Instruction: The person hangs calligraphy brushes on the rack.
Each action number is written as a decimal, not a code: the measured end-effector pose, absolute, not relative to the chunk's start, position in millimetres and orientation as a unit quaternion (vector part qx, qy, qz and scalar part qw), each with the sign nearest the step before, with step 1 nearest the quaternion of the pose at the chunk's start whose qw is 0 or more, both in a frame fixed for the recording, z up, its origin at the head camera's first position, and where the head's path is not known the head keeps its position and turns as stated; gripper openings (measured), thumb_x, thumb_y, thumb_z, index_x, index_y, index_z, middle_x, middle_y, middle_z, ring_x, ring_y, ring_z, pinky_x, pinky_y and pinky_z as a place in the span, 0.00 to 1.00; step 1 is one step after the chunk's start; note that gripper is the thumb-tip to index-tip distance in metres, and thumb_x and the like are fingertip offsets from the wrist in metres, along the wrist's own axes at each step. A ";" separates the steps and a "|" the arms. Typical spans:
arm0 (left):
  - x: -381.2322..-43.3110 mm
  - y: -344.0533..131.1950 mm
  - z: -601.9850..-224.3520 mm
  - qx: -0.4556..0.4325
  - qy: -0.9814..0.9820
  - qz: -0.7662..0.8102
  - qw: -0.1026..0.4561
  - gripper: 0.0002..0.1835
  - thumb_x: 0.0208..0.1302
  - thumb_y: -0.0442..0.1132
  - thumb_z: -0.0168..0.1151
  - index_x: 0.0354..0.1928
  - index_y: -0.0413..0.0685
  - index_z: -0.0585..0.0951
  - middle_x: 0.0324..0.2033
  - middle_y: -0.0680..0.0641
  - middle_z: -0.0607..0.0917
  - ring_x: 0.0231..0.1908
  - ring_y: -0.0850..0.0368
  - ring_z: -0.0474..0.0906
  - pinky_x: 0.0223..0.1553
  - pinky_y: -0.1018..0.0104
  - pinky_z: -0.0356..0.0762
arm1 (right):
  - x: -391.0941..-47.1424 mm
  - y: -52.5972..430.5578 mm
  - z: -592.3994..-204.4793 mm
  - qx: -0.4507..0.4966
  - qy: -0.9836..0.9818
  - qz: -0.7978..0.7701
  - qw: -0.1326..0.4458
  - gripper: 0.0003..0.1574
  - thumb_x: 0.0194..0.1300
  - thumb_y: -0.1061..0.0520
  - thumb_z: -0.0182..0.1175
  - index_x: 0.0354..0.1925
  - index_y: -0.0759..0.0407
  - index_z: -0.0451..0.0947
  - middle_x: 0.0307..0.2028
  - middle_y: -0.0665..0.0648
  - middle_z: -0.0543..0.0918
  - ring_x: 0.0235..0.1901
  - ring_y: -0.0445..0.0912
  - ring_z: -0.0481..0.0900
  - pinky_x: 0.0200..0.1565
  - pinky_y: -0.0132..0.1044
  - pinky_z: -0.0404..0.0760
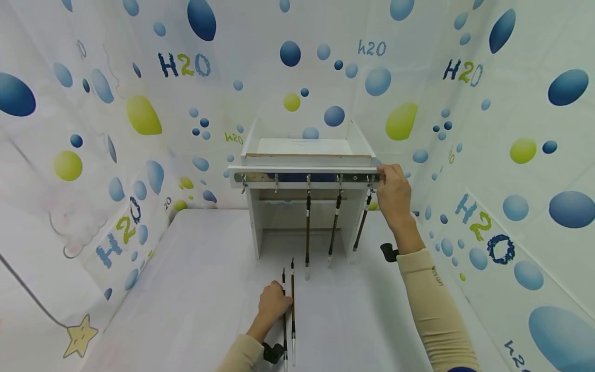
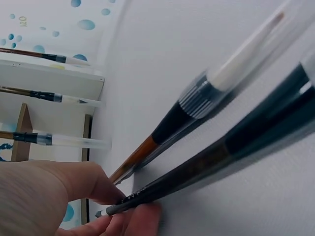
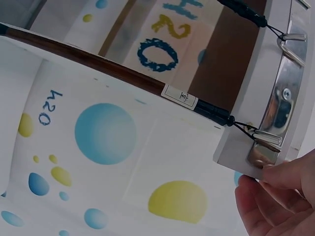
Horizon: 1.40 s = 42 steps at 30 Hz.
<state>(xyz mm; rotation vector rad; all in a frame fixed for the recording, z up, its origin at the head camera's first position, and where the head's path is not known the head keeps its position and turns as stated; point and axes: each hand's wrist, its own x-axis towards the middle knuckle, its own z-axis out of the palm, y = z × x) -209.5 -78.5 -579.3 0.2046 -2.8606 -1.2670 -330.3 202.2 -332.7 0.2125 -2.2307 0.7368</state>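
My left hand (image 1: 273, 301) is low over the white table, pinching the dark-handled brush (image 2: 182, 172) near its handle end between thumb and fingers. Alongside lies a brown-handled brush (image 1: 293, 310) with a pale tip under a clear cap. My right hand (image 1: 394, 194) holds the right end of the hook rail (image 1: 321, 177) on a white wooden rack, thumb at the end of its metal strip (image 3: 286, 93). From the rail's hooks hang a middle brush (image 1: 308, 227), another brush (image 1: 334, 227) and a rightmost brush (image 1: 362, 222), tips down. The two left hooks carry nothing.
The white rack (image 1: 254, 227) stands at the table's back, with side panels and a tray-like top (image 1: 302, 147). White sheeting (image 1: 260, 31) printed with blue and green spots surrounds the white table (image 1: 200, 289) at the back and sides.
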 end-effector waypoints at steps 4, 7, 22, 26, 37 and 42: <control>-209.1 -81.8 -577.1 0.069 -0.905 -0.420 0.014 0.18 0.51 0.33 0.65 0.44 0.29 0.76 0.26 0.39 0.82 0.16 0.55 0.74 0.13 0.67 0.71 | -329.7 201.2 -333.7 0.079 -0.876 0.284 0.382 0.15 0.73 0.70 0.50 0.53 0.72 0.78 0.48 0.69 0.80 0.50 0.63 0.83 0.50 0.53 0.83; -210.9 -84.0 -573.2 0.069 -0.902 -0.425 0.022 0.21 0.52 0.34 0.64 0.47 0.29 0.77 0.23 0.42 0.81 0.15 0.57 0.71 0.14 0.69 0.67 | -329.0 200.4 -333.9 0.076 -0.878 0.281 0.381 0.16 0.73 0.70 0.49 0.53 0.72 0.78 0.48 0.69 0.80 0.50 0.63 0.83 0.51 0.53 0.83; -225.5 -95.5 -530.1 0.066 -0.898 -0.426 0.088 0.21 0.57 0.35 0.62 0.53 0.35 0.78 0.29 0.45 0.87 0.19 0.58 0.75 0.18 0.66 0.68 | -328.8 199.1 -331.8 0.079 -0.874 0.281 0.388 0.15 0.71 0.69 0.51 0.52 0.73 0.79 0.48 0.70 0.81 0.49 0.63 0.83 0.50 0.54 0.83; -225.5 -97.1 -515.5 0.062 -0.892 -0.434 0.108 0.20 0.58 0.35 0.62 0.53 0.36 0.79 0.30 0.45 0.86 0.20 0.58 0.75 0.18 0.67 0.69 | -330.4 198.9 -331.8 0.079 -0.875 0.278 0.388 0.16 0.71 0.70 0.50 0.52 0.73 0.79 0.48 0.70 0.81 0.49 0.63 0.84 0.50 0.53 0.83; -224.7 -94.7 -473.7 0.029 -0.884 -0.442 0.147 0.20 0.58 0.36 0.58 0.54 0.38 0.78 0.35 0.43 0.87 0.16 0.61 0.70 0.15 0.69 0.64 | -330.7 198.1 -331.6 0.078 -0.873 0.279 0.391 0.16 0.69 0.70 0.51 0.52 0.73 0.78 0.48 0.71 0.80 0.48 0.63 0.84 0.50 0.54 0.83; -221.8 -95.1 -454.5 0.020 -0.878 -0.450 0.164 0.21 0.58 0.35 0.59 0.55 0.38 0.77 0.37 0.41 0.87 0.14 0.61 0.67 0.13 0.71 0.61 | -330.6 197.8 -332.2 0.082 -0.870 0.280 0.396 0.15 0.69 0.69 0.51 0.51 0.73 0.79 0.47 0.71 0.80 0.48 0.63 0.84 0.49 0.54 0.84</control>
